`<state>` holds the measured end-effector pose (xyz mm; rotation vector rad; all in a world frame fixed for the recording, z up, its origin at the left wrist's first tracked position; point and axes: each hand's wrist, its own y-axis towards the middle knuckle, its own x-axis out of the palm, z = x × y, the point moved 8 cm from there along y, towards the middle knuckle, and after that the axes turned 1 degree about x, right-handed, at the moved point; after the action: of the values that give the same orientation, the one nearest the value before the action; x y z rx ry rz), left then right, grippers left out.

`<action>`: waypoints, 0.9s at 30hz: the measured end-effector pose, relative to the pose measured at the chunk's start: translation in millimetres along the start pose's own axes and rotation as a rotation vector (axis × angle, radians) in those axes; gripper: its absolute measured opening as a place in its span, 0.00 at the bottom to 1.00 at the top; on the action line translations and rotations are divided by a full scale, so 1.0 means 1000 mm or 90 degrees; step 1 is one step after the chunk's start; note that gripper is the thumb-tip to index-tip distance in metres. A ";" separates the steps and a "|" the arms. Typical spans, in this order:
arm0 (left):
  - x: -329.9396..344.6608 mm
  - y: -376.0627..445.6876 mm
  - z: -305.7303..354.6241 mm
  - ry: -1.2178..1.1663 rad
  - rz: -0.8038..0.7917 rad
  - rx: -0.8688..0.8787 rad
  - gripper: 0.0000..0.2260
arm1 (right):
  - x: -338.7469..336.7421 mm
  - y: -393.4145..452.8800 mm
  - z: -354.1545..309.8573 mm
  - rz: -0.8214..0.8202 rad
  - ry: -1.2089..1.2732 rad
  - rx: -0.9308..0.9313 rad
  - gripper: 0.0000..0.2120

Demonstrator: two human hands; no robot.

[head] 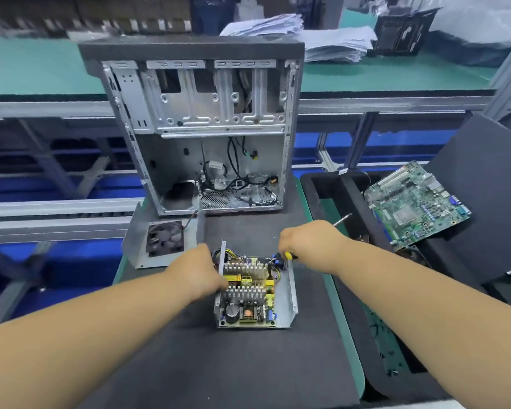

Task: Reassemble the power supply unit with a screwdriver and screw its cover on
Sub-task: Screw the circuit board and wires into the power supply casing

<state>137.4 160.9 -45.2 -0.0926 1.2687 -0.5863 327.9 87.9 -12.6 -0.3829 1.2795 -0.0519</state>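
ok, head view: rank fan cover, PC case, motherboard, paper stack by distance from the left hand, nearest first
From the left hand:
1. Fan cover, just left of it.
2. PC case, behind, centre.
3. Motherboard, far right, in the tray.
4. Paper stack, back bench, right.

The open power supply unit (255, 293) sits on the mat (219, 364). Behind it stands the computer case (198, 128); behind and to its left lies the cover (163, 240) with its fan. To its right is a tray (351, 202), with a motherboard (416, 202) leaning there. The left hand (201, 270) rests at its left wall, and the right hand (304, 240), holding the screwdriver (341, 219), is over its far right corner.
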 end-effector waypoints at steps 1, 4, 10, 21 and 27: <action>0.000 -0.001 -0.004 -0.010 0.003 -0.003 0.19 | 0.000 0.004 -0.002 -0.006 -0.004 -0.003 0.19; 0.006 -0.004 -0.012 -0.057 -0.001 -0.023 0.19 | -0.001 0.013 -0.004 -0.039 -0.021 -0.002 0.19; 0.017 -0.008 -0.012 -0.151 0.010 -0.012 0.21 | 0.000 0.017 0.002 -0.076 -0.064 -0.004 0.20; 0.018 -0.002 0.012 -0.179 0.002 0.023 0.21 | -0.002 0.006 0.028 -0.066 -0.050 0.018 0.20; 0.029 0.005 0.012 -0.183 0.011 0.040 0.24 | 0.017 0.007 0.026 -0.092 -0.018 0.021 0.22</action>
<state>154.7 148.7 -68.4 -0.1096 0.9707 -0.5742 355.7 97.0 -24.3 -0.4463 1.2204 -0.1891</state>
